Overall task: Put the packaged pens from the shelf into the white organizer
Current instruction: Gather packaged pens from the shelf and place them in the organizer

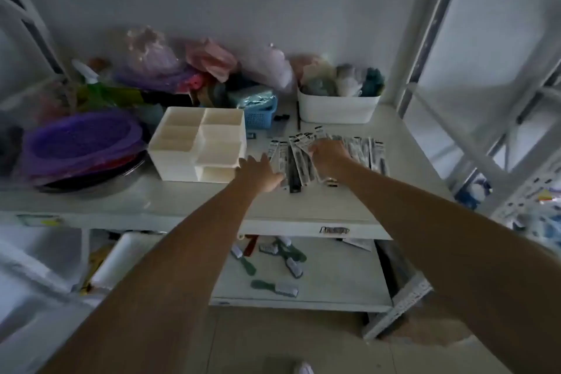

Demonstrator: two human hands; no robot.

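Our left hand [263, 172] lies spread flat, fingers wide, on the fanned plastic-packaged pens [361, 149]; our right hand [328, 152] curls onto them, its grip hidden. At nine o'clock stands the white compartmented plastic organizer [182, 158], on the white shelf [394, 143].

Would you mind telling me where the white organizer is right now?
The white organizer stands left of centre on the upper shelf, between the purple basin and the packaged pens.
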